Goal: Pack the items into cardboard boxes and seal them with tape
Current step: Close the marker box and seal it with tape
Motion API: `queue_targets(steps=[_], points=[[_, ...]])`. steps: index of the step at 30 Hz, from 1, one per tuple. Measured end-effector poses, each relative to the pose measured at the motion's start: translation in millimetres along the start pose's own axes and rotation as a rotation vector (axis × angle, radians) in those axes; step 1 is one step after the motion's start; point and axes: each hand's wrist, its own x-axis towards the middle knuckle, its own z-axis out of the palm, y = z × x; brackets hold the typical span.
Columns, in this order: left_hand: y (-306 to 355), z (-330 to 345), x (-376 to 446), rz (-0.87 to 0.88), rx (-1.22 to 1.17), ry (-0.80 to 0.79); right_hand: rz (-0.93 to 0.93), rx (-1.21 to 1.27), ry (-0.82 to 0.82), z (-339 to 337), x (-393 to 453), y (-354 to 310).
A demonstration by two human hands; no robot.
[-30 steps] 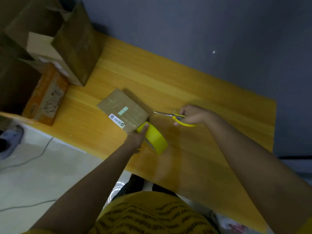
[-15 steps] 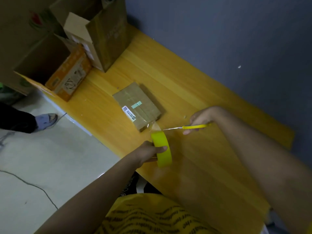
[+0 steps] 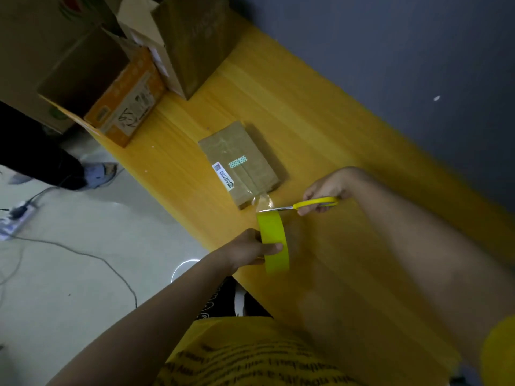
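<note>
Yellow wood table point(image 3: 320, 112) against a dark grey wall, dim light. Your left hand point(image 3: 250, 250) grips the yellow tape roll point(image 3: 274, 240), held on edge just off the near end of the small cardboard box point(image 3: 239, 162). Clear tape strip point(image 3: 263, 203) runs taut from the roll's top up to that box end, so its long axis points straight away from your left hand toward the box. Your right hand point(image 3: 324, 190) holds the yellow-handled scissors point(image 3: 303, 205); blades come in from the right, crossing the strip at right angles, tips at the strip just above the roll. Right hand is the nearer one to the cut line. Likely next: close blades, keep the strip tensioned. Open cartons point(image 3: 125, 87) sit well beyond your left hand
</note>
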Motion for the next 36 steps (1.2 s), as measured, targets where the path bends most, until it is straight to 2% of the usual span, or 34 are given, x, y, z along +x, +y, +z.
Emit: queue_targets(steps=[3,6,13,18,20,24,26,30,36], points=[[1,0,1,0.000,0.029,-0.017,-0.021,-0.082,-0.001,-9,9,-9],[1,-4,1,-0.001,0.033,-0.031,-0.030,-0.140,0.096,-12,19,-9],[2,-9,-1,0.004,0.068,-0.054,-0.037,-0.028,0.236,-1,19,7],[-2,-10,-2,0.003,0.138,-0.077,0.054,-0.059,0.176,13,9,10],[-1,-12,-3,0.004,0.166,-0.073,0.050,-0.061,0.274,24,8,16],[4,-21,-8,-0.012,0.214,-0.081,-0.010,0.102,0.395,62,17,29],[7,-27,-12,-0.011,0.261,-0.080,-0.025,0.134,0.507,76,21,35],[18,-43,-23,-0.029,0.332,-0.114,-0.004,-0.137,0.823,92,21,43],[37,-58,-35,0.000,0.381,-0.143,-0.020,-0.167,0.941,116,38,31]])
